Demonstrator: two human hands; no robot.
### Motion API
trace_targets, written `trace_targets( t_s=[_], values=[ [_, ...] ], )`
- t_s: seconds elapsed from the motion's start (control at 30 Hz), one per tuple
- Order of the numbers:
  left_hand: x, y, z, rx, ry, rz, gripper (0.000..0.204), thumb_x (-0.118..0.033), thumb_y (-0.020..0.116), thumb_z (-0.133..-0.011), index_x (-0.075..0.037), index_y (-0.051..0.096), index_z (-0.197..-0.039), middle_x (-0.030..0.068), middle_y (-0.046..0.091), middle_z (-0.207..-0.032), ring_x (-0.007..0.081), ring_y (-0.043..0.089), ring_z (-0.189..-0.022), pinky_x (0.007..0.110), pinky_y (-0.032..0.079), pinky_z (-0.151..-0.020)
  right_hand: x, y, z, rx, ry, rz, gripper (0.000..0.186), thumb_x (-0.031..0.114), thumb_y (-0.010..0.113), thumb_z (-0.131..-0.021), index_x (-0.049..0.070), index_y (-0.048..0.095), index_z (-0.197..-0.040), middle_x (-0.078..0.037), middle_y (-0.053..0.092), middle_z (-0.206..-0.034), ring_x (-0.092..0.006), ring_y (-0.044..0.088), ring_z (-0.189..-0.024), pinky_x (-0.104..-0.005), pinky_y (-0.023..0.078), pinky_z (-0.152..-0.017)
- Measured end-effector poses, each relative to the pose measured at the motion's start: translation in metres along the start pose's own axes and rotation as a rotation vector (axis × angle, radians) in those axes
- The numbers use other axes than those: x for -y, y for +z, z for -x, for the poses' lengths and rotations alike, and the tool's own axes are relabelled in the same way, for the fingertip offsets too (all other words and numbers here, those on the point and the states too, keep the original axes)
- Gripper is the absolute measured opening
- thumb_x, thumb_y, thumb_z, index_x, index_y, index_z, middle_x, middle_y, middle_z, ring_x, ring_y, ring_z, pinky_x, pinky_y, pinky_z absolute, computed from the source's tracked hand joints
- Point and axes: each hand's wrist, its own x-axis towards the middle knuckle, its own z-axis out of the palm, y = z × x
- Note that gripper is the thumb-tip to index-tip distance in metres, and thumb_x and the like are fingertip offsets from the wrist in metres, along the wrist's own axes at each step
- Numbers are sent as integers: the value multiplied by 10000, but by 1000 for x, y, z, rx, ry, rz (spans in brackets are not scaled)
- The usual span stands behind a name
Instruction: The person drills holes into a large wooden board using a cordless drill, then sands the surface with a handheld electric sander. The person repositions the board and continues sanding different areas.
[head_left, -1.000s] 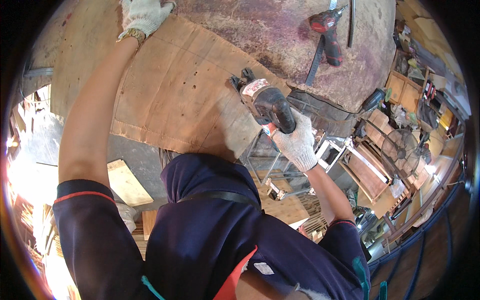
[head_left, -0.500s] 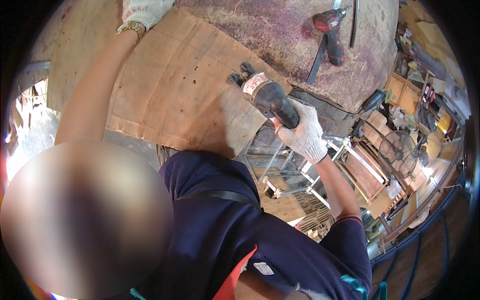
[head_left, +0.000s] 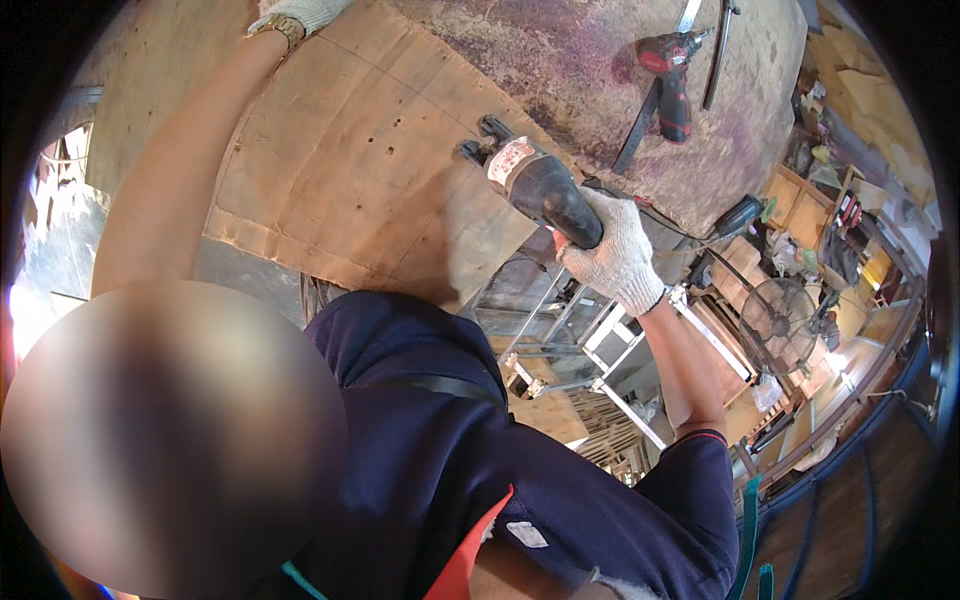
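In my right hand point(head_left: 622, 250), which wears a white knit glove, is a black jigsaw point(head_left: 560, 205) with a worn red-and-white label. My fingers wrap its rear end, and its forked metal foot lies over a brown plywood sheet point(head_left: 330, 150) near the sheet's right edge. My left hand point(head_left: 300, 12), gloved too and with a gold watch at the wrist, rests on the plywood's far part. The upper border cuts off its fingers. Pencil lines and a few small dark holes mark the sheet. The jigsaw's blade is hidden.
A red-and-black cordless drill point(head_left: 668, 90) lies on the stained work surface point(head_left: 560, 60) beside a dark ruler-like strip point(head_left: 638, 128) and a thin black rod point(head_left: 718, 55). A black-handled tool point(head_left: 738, 215) sits at the surface's right edge. A fan point(head_left: 778, 325) and wooden pieces stand lower right.
The view has shifted slightly, and my left hand now sits closer to the upper border. My right hand still grips the jigsaw, at nearly the same place over the plywood.
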Motion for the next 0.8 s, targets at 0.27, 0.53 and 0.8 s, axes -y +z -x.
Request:
trace_targets(
  t_s=[0.27, 0.53, 0.8],
  values=[
    [-1, 2, -1, -43, 7, 13, 746, -504, 603, -933, -75, 449, -1524, 210, 389, -1606, 386, 302, -1518, 561, 189, -1246, -3, -4, -3, 135, 99, -6, 482, 206, 813, -732, 53, 707, -1177, -217, 712, -984, -419, 674, -939, -456, 532, -862],
    [3, -2, -1, -10, -21, 19, 754, -515, 605, -927, -66, 457, -1514, 214, 388, -1604, 389, 305, -1514, 573, 198, -1236, 6, -4, -8, 70, 6, -40, 305, 179, 734, -738, 33, 708, -1004, -215, 686, -780, -434, 689, -808, -422, 544, -707],
    [32, -22, -17, 165, -46, 109, 722, -508, 623, -896, -66, 510, -1456, 212, 444, -1550, 397, 351, -1479, 574, 264, -1189, 2, -5, -9, 80, 28, -69, 360, 129, 725, -708, 51, 708, -1059, -212, 695, -811, -421, 694, -790, -428, 536, -697]
  ],
)
